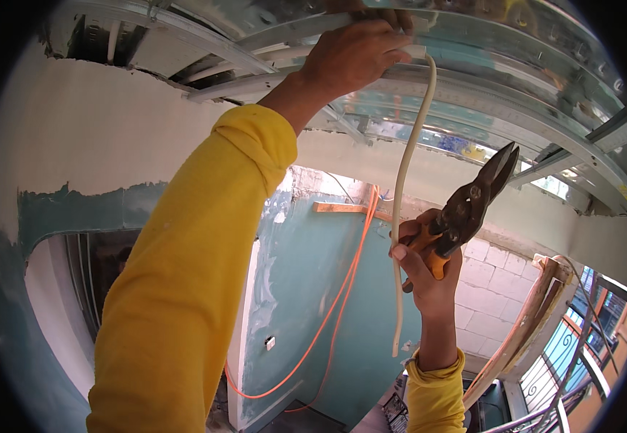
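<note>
My left hand (356, 58) is raised to the ceiling framing, fingers closed around a white conduit (416, 51) at its end. Out of that end hangs a cream-coloured cable (412, 137), which curves down past my right hand. Lower and to the right, my right hand (434, 278) grips a pair of tin snips (465, 209) with dark jaws and orange-and-black handles. The snips point up and right, their blades slightly parted. My right thumb presses against the cable, whose loose end dangles below the hand.
Metal ceiling channels (508, 101) run overhead under shiny sheeting. An orange cord (342, 289) loops down the teal wall (292, 267) from a wooden strip (338, 208). Timber boards (523, 325) lean at the right, beside a white window grille (544, 368).
</note>
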The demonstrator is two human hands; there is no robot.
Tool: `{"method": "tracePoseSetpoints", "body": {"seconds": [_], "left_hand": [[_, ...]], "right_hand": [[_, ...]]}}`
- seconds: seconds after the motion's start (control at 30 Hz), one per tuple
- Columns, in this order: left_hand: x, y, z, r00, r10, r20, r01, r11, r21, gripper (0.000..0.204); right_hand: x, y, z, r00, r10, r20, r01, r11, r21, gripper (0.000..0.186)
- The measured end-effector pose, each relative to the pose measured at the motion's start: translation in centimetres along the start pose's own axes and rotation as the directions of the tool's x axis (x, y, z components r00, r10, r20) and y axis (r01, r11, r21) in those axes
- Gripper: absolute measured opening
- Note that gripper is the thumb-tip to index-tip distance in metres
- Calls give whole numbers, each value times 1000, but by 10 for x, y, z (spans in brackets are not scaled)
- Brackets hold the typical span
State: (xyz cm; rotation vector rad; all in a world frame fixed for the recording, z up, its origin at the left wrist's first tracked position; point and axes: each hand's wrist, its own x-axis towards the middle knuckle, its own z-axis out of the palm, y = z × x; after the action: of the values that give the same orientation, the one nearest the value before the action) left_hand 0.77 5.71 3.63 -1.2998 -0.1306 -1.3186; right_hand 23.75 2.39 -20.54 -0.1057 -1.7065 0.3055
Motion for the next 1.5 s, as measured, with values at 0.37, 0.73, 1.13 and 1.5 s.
{"method": "tracePoseSetpoints", "body": {"seconds": [0.37, 0.73, 1.13, 1.5], "left_hand": [[-6, -17, 7, 998, 9, -69, -6, 999, 50, 25], [-6, -7, 21, 959, 1, -284, -16, 998, -53, 26], [4, 2, 22, 929, 112, -353, -139, 989, -51, 27], [9, 24, 10, 953, 62, -295, -1, 979, 204, 23]], "right_hand": [[-58, 23, 18, 1000, -3, -13, 3, 998, 63, 45], [-89, -6, 14, 942, 68, -329, -32, 993, 112, 41], [-86, -51, -46, 931, -193, -309, 274, 930, 244, 33], [-89, -47, -85, 887, 30, -460, 54, 984, 169, 50]]}}
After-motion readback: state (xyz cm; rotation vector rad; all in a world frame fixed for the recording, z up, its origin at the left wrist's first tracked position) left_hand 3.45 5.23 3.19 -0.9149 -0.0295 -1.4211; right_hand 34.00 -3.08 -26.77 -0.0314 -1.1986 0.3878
